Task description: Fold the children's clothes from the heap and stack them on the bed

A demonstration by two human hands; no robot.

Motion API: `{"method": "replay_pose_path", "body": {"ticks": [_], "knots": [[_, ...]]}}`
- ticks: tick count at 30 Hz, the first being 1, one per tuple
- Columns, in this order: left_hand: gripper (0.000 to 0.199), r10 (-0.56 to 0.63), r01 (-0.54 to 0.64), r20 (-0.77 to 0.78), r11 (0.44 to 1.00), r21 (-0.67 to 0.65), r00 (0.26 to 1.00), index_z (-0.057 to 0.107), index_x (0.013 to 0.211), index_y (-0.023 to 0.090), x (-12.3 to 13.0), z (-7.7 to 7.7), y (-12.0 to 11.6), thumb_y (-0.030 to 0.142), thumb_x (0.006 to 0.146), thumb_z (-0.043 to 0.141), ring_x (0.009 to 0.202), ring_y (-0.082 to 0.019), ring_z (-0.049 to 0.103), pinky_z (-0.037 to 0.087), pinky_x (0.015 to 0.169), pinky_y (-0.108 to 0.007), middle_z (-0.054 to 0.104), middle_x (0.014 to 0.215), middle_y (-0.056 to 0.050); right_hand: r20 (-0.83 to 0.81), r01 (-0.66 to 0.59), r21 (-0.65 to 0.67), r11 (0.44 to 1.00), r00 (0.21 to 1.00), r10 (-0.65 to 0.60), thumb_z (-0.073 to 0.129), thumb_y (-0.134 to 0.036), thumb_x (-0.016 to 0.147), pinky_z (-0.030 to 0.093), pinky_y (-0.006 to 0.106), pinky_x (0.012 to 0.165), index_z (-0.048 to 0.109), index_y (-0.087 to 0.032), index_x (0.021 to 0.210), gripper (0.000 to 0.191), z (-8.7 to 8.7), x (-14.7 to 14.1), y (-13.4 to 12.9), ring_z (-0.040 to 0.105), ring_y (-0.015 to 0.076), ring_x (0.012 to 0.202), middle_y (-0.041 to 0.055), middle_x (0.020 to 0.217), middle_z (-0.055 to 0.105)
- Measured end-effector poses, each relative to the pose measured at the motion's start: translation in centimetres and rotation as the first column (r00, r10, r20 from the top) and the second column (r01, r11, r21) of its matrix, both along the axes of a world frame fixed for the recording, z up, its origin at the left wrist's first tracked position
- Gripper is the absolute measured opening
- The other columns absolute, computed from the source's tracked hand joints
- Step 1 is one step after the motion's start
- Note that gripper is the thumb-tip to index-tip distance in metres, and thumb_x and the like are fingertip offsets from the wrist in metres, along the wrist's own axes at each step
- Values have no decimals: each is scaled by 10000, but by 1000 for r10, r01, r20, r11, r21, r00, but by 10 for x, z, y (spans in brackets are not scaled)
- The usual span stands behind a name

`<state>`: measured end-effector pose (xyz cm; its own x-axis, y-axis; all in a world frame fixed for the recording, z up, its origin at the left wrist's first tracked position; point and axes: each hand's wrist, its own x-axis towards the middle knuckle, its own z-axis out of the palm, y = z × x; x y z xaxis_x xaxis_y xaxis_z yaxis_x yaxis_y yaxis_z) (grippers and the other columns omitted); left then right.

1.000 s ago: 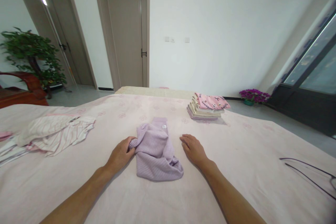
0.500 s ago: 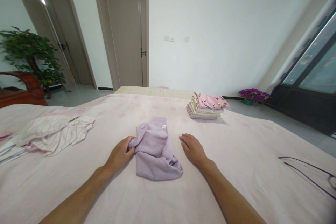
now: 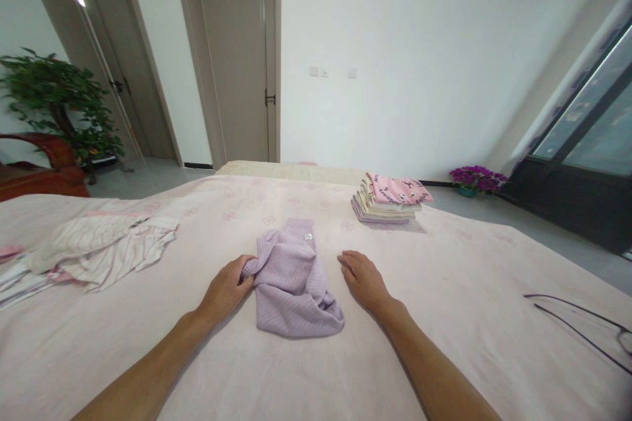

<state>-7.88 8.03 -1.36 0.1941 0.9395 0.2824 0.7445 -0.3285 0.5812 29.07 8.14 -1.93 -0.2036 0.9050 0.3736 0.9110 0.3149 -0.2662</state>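
Observation:
A lilac ribbed garment (image 3: 291, 283) lies crumpled on the pale pink sheet (image 3: 306, 381), a small white label near its upper end. My left hand (image 3: 231, 286) pinches the garment's left edge between thumb and fingers. To the right of the garment, apart from it, my right hand (image 3: 361, 279) rests on the sheet with nothing in it, its fingers slightly bent and a little apart. Beyond my right hand stands a stack of folded clothes (image 3: 388, 207) with a pink printed piece on top.
Loose striped clothes (image 3: 113, 243) lie in a heap on the left. A pair of glasses (image 3: 577, 308) rests at the right edge. Behind the bed are a wooden armchair (image 3: 44, 171), a green plant (image 3: 59, 99) and purple flowers (image 3: 478, 179).

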Motion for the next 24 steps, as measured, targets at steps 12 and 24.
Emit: {"method": "replay_pose_path", "body": {"ticks": [12, 24], "knots": [[343, 2, -2, -5, 999, -35, 1000, 558, 1179, 235, 2, 5, -2, 247, 843, 493, 1029, -221, 611, 438, 907, -328, 660, 1129, -56, 7, -3, -21, 1000, 1000, 3, 463, -225, 926, 360, 377, 1095, 659, -203, 1216, 351, -1, 1, 1, 521, 210, 1239, 89, 1294, 620], [352, -1, 1, 5, 1000, -13, 1000, 572, 1177, 219, 1, 2, -1, 250, 834, 502, 1027, -224, 615, 437, 904, -329, 668, 1117, -63, 2, -3, -19, 1000, 1000, 3, 462, -221, 925, 364, 384, 1096, 664, -187, 1206, 347, 3, -1, -2, 524, 213, 1238, 102, 1291, 623]]}}
